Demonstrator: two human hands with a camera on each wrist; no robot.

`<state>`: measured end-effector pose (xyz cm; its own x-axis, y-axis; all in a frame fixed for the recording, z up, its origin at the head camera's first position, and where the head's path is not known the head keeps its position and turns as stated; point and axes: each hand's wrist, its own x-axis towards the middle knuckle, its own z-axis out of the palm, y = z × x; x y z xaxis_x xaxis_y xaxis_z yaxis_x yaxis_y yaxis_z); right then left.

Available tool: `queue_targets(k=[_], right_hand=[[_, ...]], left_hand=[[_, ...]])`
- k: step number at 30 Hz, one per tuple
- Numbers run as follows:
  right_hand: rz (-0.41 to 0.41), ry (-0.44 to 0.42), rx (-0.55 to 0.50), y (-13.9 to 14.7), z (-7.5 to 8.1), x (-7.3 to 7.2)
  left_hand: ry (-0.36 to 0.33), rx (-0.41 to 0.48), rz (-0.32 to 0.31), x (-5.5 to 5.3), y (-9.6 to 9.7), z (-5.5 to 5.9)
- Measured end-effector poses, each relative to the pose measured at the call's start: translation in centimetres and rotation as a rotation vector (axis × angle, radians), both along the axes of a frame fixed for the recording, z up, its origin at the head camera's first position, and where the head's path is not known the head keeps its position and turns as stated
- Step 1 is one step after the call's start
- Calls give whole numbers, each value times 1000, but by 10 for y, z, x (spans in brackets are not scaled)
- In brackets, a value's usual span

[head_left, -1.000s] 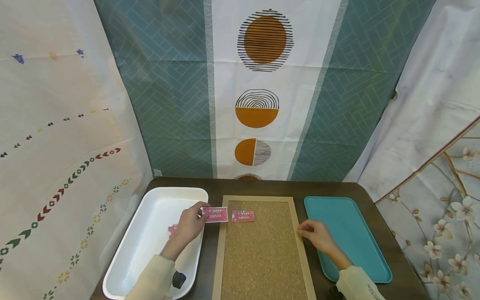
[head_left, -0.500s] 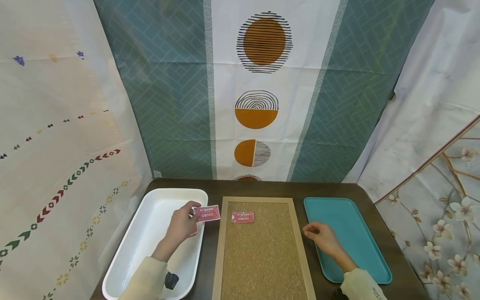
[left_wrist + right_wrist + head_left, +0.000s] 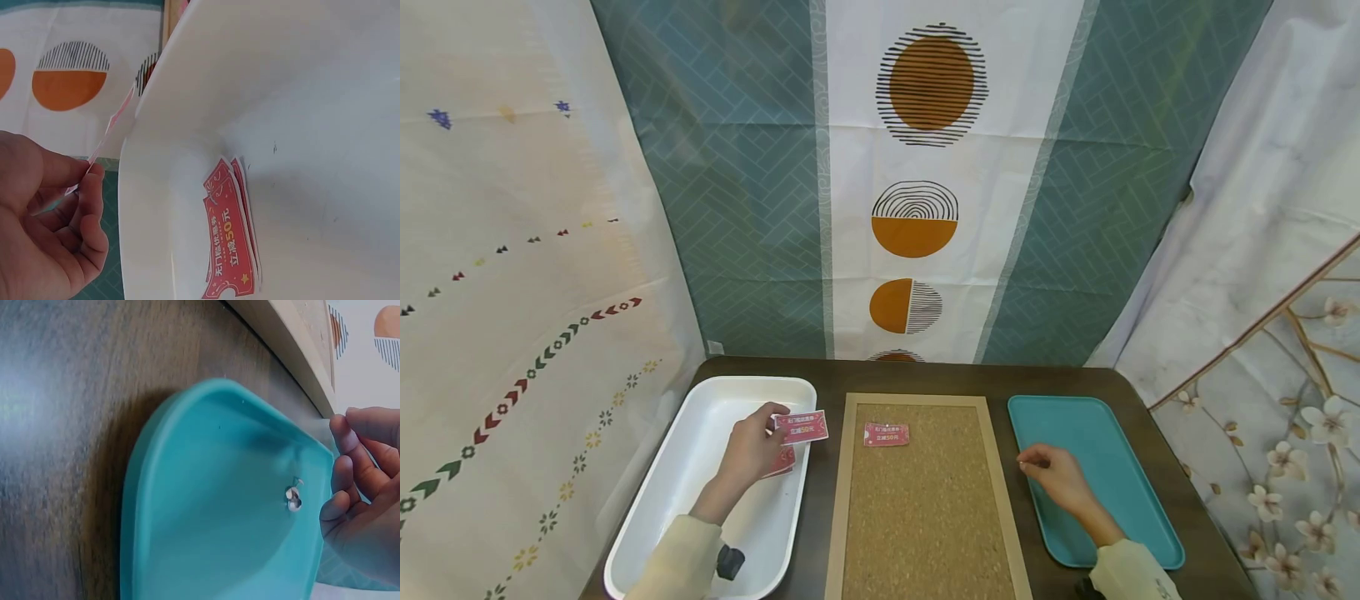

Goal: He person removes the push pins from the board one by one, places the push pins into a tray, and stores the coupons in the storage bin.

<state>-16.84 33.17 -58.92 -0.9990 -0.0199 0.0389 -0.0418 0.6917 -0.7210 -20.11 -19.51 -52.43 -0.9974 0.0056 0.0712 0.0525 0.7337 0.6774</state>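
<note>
My left hand (image 3: 751,443) pinches a red-and-white paper coupon (image 3: 802,427) by its left end, above the right rim of the white tray (image 3: 700,433). Below it, several matching coupons (image 3: 231,231) lie overlapped in that tray. Another red coupon (image 3: 886,434) is on the upper left of the wood-framed cork board (image 3: 932,517). Over the left edge of the teal tray (image 3: 1120,500) hovers my right hand (image 3: 1060,482), fingers loosely bent, thumb and index tips close together with nothing visible between them. Small shiny metal pieces resembling thumbtacks (image 3: 293,499) lie in the teal tray.
All three stand on a dark wooden table (image 3: 827,500), the board between the two trays. Behind the table hangs a green-and-white patterned cloth (image 3: 752,250); light curtains (image 3: 550,333) close off both sides.
My left hand has drawn the coupon leftward, from the cork board's left frame back to the white tray. My right hand has shifted right, from the board's right frame to the teal tray's edge.
</note>
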Motion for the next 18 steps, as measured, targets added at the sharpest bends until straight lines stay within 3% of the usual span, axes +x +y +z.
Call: queue_targets(k=[18], right_hand=[[-53,22,57,11,-2,4]], left_hand=[[-22,-25,25,4,-26,1]])
